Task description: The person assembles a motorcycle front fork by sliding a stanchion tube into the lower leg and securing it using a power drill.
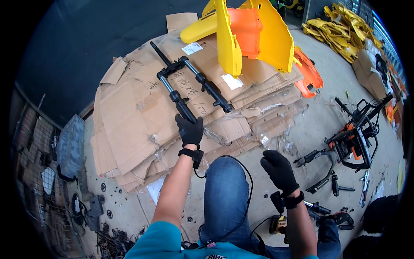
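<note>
A black-and-silver front fork (174,96), with two legs and a steering stem, lies on a stack of flattened cardboard (125,142). My left hand (190,130), in a black glove, is closed round the lower end of its left leg. The right leg ends near the stack's right part, untouched. My right hand (279,172), also gloved in black, hangs over the floor to the right of my knee. Its fingers are curled together, and nothing shows in them. Both wrists wear black straps with small devices.
Yellow and orange body panels (276,39) stand on the far side of the cardboard. A black vehicle frame (358,138) lies on the floor at right. A cordless power tool (278,225) is beside my right forearm. Yellow panels (336,32) are heaped at far right.
</note>
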Motion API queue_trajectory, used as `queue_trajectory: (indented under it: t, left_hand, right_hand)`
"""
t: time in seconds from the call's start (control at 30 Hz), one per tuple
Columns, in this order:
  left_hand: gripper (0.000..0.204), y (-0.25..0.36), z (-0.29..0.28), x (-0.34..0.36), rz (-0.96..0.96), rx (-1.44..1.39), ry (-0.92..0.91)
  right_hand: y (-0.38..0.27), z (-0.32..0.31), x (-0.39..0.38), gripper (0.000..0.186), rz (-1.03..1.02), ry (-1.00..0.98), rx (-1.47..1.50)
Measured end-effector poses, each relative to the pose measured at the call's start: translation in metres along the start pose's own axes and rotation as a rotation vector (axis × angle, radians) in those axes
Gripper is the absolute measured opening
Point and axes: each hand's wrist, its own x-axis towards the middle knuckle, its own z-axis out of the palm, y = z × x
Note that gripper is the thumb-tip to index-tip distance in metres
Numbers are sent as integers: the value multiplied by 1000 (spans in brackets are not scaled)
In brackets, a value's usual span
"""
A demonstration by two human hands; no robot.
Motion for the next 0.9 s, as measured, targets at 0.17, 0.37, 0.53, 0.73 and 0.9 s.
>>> queue_trajectory:
  t: [0.17,0.37,0.53,0.73,0.9]
  left_hand:
    - [19,-11,7,13,-365,-833,-223]
    - [21,23,11,28,-418,-850,-254]
    - [18,45,10,58,-428,-835,-344]
    - [19,49,-15,76,-390,-762,-464]
    - [19,90,-31,84,-258,-612,-429]
  right_hand:
    - [11,-27,-29,31,96,-14,59]
    - [44,-48,-54,29,231,-27,155]
    - [52,-53,-62,28,238,-58,231]
    - [58,-53,-62,25,257,-40,262]
    - [69,-55,-67,26,297,-57,279]
